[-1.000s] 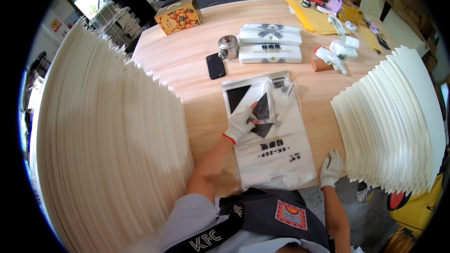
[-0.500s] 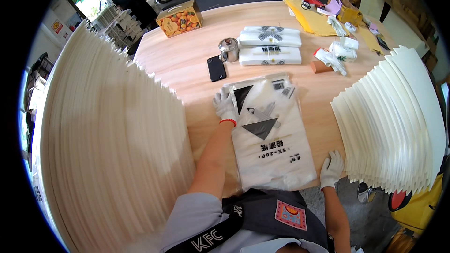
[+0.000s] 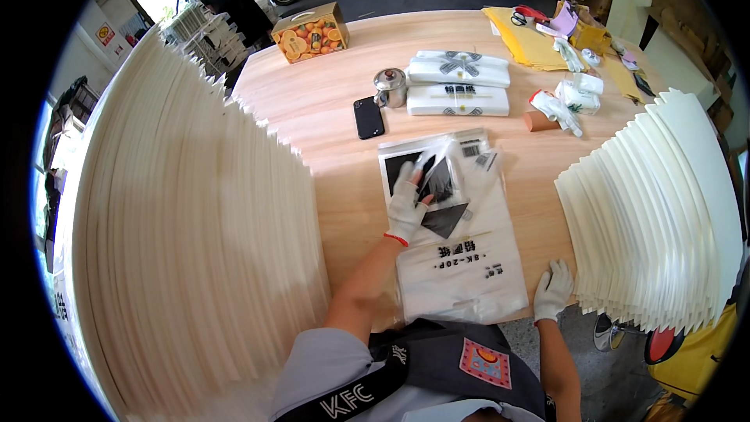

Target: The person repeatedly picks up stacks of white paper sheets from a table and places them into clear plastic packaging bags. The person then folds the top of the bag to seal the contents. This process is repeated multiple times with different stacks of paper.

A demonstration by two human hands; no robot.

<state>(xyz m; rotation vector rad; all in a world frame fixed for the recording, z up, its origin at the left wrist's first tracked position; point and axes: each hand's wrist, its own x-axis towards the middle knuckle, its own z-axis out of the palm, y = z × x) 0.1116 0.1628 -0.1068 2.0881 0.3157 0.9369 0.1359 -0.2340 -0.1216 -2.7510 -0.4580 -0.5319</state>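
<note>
A stack of printed clear plastic bags (image 3: 461, 285) lies flat on the table in front of me. My left hand (image 3: 408, 207), in a white glove with bare fingertips, is over the upper left of the stack. Its fingers are spread and touch the film; the upper left part of the top bag is lifted and folded toward the right, baring a black printed area. On the table's near edge, to the right of the bags, my gloved right hand (image 3: 554, 291) lies with its fingers stretched out, holding nothing.
Tall stacks of white paper sheets (image 3: 195, 234) (image 3: 644, 219) flank me left and right. Beyond the bags are a black phone (image 3: 369, 118), a metal mug (image 3: 390, 88), rolled bag packs (image 3: 458, 100) and an orange-printed box (image 3: 311, 33). Scissors (image 3: 525, 16) lie far right; someone stands far left.
My left hand has moved right from the stack's left edge onto its upper part, and the film there is now turned over. My right hand has stayed at the table edge.
</note>
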